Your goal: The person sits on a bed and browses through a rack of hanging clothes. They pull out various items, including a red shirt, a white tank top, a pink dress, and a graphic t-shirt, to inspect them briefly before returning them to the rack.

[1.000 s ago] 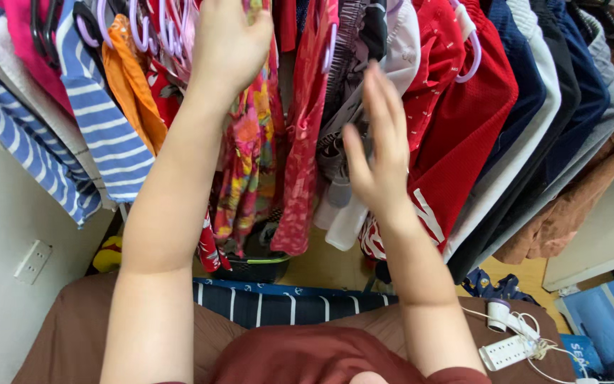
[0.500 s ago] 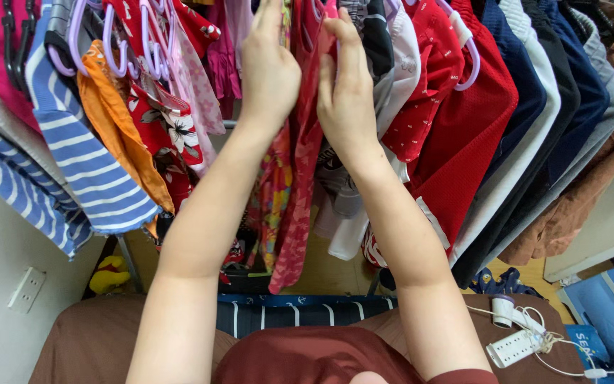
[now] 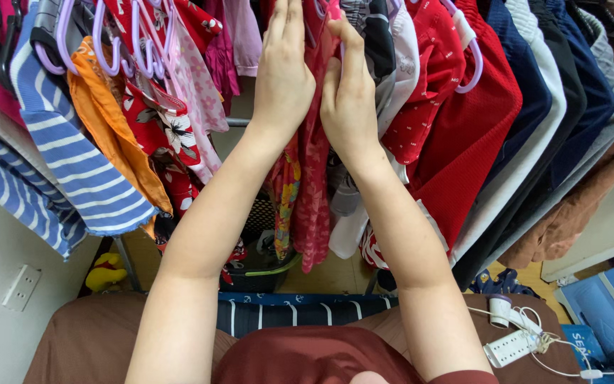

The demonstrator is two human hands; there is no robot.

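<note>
Hands raised side by side into a packed rail of clothes — that is what we see from the head camera. Our left hand [image 3: 283, 75] lies flat on a hanging red patterned garment [image 3: 313, 192], its fingers [image 3: 286, 28] straight and pressed together, pointing up; our right hand [image 3: 349, 96] sits just beside it, fingers [image 3: 346, 43] curled around the garment's upper edge near a pink hanger [image 3: 334, 10], though we cannot tell how firmly they pinch; the two hands nearly touch, with the cloth between them. The garment drops straight down below the fingers, between the forearms.

To the left of the fingers hang a red floral piece [image 3: 168, 135], an orange top [image 3: 108, 131] and a blue-and-white striped shirt [image 3: 72, 171], several on lilac hangers [image 3: 111, 50]; to the right, a red textured shirt [image 3: 463, 149], then dark navy clothes [image 3: 534, 107] and a brown one [image 3: 591, 192] at the far edge. Well below the fingers lie a navy striped cloth [image 3: 293, 313], a dark basket with a green rim [image 3: 264, 270] and — lower right — a white power strip [image 3: 513, 347] with its cables.
</note>
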